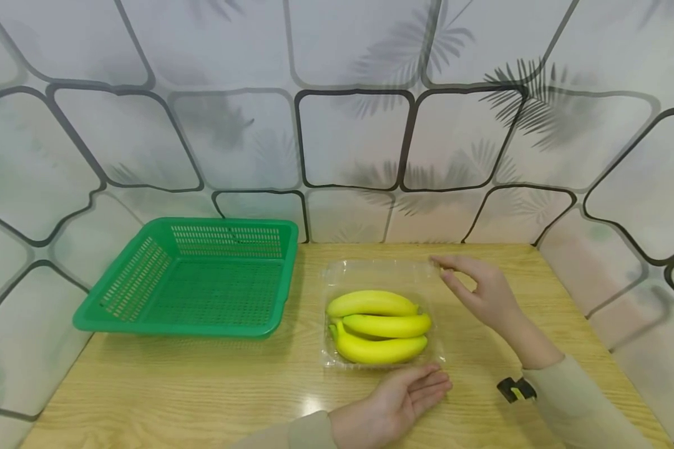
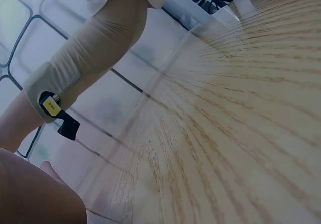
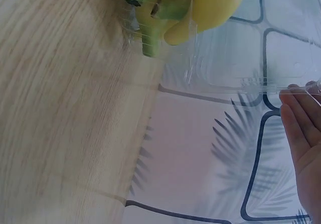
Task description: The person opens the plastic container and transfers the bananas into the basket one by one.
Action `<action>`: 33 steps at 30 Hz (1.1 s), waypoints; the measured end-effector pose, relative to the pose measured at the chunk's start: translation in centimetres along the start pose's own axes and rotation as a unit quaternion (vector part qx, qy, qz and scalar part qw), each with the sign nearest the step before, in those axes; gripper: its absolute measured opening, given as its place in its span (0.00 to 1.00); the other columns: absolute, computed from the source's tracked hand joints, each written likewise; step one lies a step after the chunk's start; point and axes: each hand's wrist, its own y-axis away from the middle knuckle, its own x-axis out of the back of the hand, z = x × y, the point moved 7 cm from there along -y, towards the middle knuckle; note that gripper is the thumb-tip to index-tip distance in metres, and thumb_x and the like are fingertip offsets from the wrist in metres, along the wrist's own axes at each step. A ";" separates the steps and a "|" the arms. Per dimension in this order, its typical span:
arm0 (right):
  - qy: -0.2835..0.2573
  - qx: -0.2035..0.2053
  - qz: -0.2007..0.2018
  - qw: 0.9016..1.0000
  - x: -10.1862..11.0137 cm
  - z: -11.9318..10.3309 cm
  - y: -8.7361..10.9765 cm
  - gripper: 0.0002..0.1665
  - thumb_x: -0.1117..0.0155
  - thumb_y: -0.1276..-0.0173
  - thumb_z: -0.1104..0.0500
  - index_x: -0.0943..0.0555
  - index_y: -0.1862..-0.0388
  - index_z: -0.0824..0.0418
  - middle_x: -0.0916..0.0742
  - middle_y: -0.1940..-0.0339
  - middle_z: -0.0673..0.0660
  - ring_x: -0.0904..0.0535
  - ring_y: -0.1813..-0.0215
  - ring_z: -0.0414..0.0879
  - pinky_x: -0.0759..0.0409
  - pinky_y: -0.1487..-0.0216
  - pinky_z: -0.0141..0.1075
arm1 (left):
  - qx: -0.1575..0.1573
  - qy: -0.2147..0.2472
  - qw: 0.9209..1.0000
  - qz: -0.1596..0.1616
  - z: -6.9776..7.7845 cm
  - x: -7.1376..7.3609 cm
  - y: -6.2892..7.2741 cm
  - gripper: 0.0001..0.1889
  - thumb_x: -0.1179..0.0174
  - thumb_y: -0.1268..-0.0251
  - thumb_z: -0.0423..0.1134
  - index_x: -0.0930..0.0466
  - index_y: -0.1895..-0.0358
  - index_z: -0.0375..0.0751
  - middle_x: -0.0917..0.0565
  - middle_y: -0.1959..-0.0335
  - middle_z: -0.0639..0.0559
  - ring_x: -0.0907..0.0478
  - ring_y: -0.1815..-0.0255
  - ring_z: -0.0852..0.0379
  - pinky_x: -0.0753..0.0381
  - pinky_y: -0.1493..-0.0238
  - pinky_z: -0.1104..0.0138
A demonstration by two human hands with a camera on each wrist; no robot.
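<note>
There are three bananas (image 1: 390, 325), one box (image 1: 379, 274), one basket (image 1: 219, 290), one table (image 1: 202, 393), one left hand (image 1: 395, 402), one right hand (image 1: 485, 290) and two sleeves (image 1: 575, 396).

Head vw fwd/dn, all share tbl (image 1: 202, 386)

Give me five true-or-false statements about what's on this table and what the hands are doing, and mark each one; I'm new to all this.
1. Three bananas show in the head view, lying in a clear plastic container. True.
2. The container is to the left of the basket, as the head view shows it. False: the green basket is on the left and the container on the right.
3. The right hand is at the container's far right corner. True.
4. The left hand is gripping a banana. False: the left hand is by the container's near edge and holds no banana.
5. The table has a wood-grain top. True.
</note>
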 end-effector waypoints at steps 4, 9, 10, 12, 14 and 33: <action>-0.005 -0.047 -0.008 0.999 -0.3 1.1 -0.4 0.16 0.35 0.24 0.66 0.12 0.41 0.66 0.07 0.49 0.64 0.16 0.46 0.25 0.25 0.41 0.13 | 0.001 -0.004 1.000 -0.001 0.0 0.0 0.0 0.18 0.44 0.17 0.37 0.21 0.35 0.28 0.12 0.41 0.38 0.15 0.34 0.45 0.19 0.28 0.59; -0.012 -0.092 -0.012 0.996 -0.6 2.2 -1.0 0.15 0.38 0.21 0.65 0.13 0.41 0.66 0.07 0.50 0.64 0.21 0.50 0.21 0.24 0.48 0.14 | -0.002 -0.004 1.000 -0.002 -0.1 -0.1 0.0 0.18 0.44 0.17 0.37 0.21 0.36 0.28 0.12 0.41 0.37 0.15 0.34 0.45 0.18 0.28 0.59; -0.013 -0.099 -0.013 0.995 -0.7 2.4 -1.1 0.15 0.38 0.20 0.65 0.13 0.41 0.65 0.07 0.50 0.64 0.21 0.51 0.20 0.25 0.48 0.13 | -0.004 -0.004 1.000 -0.002 0.0 -0.1 0.1 0.17 0.44 0.17 0.37 0.21 0.36 0.28 0.12 0.41 0.38 0.14 0.35 0.45 0.18 0.29 0.59; -0.023 -0.112 -0.016 0.993 -0.8 2.8 -1.5 0.15 0.40 0.18 0.63 0.13 0.40 0.65 0.07 0.49 0.64 0.20 0.51 0.21 0.24 0.50 0.14 | -0.006 -0.002 1.000 -0.004 0.0 -0.1 0.1 0.17 0.44 0.18 0.37 0.20 0.37 0.28 0.11 0.42 0.38 0.14 0.36 0.46 0.18 0.29 0.60; -0.035 -0.129 -0.022 0.991 -1.0 3.2 -1.8 0.16 0.41 0.17 0.62 0.14 0.38 0.64 0.07 0.49 0.64 0.18 0.51 0.23 0.24 0.50 0.14 | -0.009 -0.002 1.000 -0.005 0.0 -0.1 0.2 0.17 0.44 0.18 0.37 0.20 0.37 0.28 0.11 0.42 0.39 0.14 0.36 0.47 0.18 0.29 0.59; -0.084 -0.256 -0.073 0.960 -3.6 7.0 -4.1 0.23 0.46 0.13 0.52 0.18 0.31 0.64 0.10 0.41 0.66 0.20 0.50 0.21 0.25 0.47 0.14 | -0.014 0.001 1.000 -0.004 0.0 -0.1 0.1 0.17 0.43 0.18 0.38 0.19 0.38 0.29 0.10 0.43 0.38 0.13 0.37 0.46 0.19 0.28 0.57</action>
